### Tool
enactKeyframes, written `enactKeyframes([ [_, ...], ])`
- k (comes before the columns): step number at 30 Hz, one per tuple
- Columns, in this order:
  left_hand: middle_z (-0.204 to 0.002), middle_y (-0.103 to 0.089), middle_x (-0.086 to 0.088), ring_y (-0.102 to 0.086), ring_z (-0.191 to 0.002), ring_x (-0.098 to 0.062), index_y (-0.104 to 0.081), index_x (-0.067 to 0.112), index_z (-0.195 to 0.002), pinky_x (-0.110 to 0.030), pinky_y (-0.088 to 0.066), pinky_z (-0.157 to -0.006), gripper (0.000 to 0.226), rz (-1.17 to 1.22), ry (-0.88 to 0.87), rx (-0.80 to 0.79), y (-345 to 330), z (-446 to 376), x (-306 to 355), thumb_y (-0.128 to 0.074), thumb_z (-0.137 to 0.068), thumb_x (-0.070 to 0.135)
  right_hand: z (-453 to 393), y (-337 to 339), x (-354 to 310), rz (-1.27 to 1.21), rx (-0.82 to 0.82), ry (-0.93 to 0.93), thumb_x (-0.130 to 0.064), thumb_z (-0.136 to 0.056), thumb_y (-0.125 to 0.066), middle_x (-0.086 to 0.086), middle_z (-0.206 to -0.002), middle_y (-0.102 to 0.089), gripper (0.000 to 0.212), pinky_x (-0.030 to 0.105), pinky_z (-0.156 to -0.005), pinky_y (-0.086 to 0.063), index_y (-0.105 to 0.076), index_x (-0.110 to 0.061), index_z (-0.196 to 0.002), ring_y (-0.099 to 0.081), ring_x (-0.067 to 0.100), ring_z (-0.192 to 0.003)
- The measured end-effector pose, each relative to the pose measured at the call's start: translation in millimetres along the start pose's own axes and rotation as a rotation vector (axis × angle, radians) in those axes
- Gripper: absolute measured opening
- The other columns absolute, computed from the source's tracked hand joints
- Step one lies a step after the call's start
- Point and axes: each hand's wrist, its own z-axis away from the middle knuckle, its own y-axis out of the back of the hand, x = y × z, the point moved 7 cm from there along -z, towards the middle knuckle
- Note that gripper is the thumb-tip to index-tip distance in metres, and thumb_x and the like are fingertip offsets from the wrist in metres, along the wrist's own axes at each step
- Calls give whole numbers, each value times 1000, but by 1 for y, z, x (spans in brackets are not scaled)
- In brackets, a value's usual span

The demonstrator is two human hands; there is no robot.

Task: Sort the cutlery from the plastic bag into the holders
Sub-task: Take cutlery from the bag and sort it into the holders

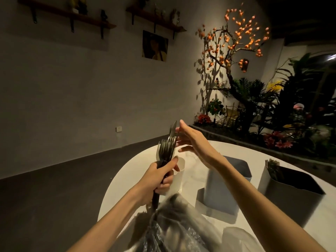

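Gripping a bundle of cutlery (166, 148) upright in the left hand (160, 177), fist wrapped round the handles, heads fanned out above the knuckles so each piece can be told apart and picked off singly. Forks uppermost near the fist, with a knife tip poking highest. Reaching in with the right hand (192, 140), fingers nearly straight and only lightly spread, fingertips at the top of the bundle beside the knife; touching it, perhaps, but pinching nothing that can be made out. Probably choosing one piece to draw out while the fist steadies the rest.

Lying just below the left wrist, the bag (174, 224), crumpled and glinting, more dark cutlery inside. Standing right behind the left hand, a white holder (179, 177), close enough for a short drop. Under the right forearm, a grey holder (223, 186); further right of it, a darker holder (291, 190) with something already sticking up at its far corner, too dim to name. All on a pale round table (198, 151). Sorting barely begun, judging by the full fist and bag.
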Motion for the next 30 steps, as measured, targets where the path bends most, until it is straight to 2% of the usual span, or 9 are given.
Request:
enactKeyframes([
  [2,-57,-38,-4,-30,-41,-11,-57,5,-88,-22,-23,-43,43,65,7,-89,-25,3,7,-63,-91,46,21,4,-16,-79,-29,30,-52,-100,-44,5,-113,-74,48,29,-85,-59,-63,-15,-124,-71,16,-104],
  [7,-54,-43,-3,-30,-37,-9,-52,6,-71,-21,-21,-41,56,100,-15,-248,-93,22,22,-54,-92,57,82,43,-40,-101,107,120,-36,-102,-52,13,-111,-73,34,31,-81,-60,-66,-9,-117,-72,22,-102],
  [13,-67,-49,-4,-36,-44,-10,-58,7,-101,-20,-29,-40,39,130,-14,-304,-161,46,13,-55,-98,45,145,86,-50,-141,251,97,-31,-108,-38,4,-106,-76,33,29,-75,-60,-58,-6,-117,-73,16,-98],
  [17,-64,-46,-5,-33,-44,-12,-60,5,-107,-22,-27,-42,42,66,39,-333,-203,52,-7,-60,-93,45,184,140,-54,-205,472,158,-24,-110,-29,13,-99,-77,31,42,-93,-57,-56,-7,-112,-74,24,-97],
  [19,-65,-46,-6,-33,-45,-13,-64,4,-110,-22,-27,-43,47,31,63,-328,-215,49,-21,-66,-88,46,205,167,-57,-272,603,211,-22,-110,-28,13,-88,-76,30,41,-88,-59,-54,-5,-109,-75,27,-90],
  [21,-66,-47,-8,-32,-47,-13,-65,4,-113,-22,-28,-43,49,32,83,-322,-225,45,-33,-67,-88,46,226,192,-62,-309,714,267,-22,-110,-29,6,-75,-67,28,33,-71,-60,-51,-4,-107,-71,21,-71],
  [24,-65,-43,-7,-30,-46,-11,-67,6,-109,-22,-25,-43,44,87,87,-315,-237,37,-42,-65,-89,45,247,216,-60,-236,789,248,-25,-110,-30,0,-70,-51,28,22,-51,-41,-51,-7,-107,-46,9,-54],
  [26,-66,-42,-7,-26,-47,-11,-69,6,-107,-23,-20,-43,42,160,79,-336,-246,35,-44,-56,-96,44,255,220,-45,-160,773,156,-29,-110,-31,-3,-67,-46,33,20,-49,-31,-56,-8,-106,-38,6,-54],
  [30,-73,-50,-10,-26,-48,-11,-74,6,-102,-25,-15,-46,47,253,97,-395,-261,31,-50,-46,-98,44,267,203,-3,-3,669,-31,-41,-102,-50,-11,-55,-51,31,20,-53,-31,-66,-14,-104,-40,5,-55],
])
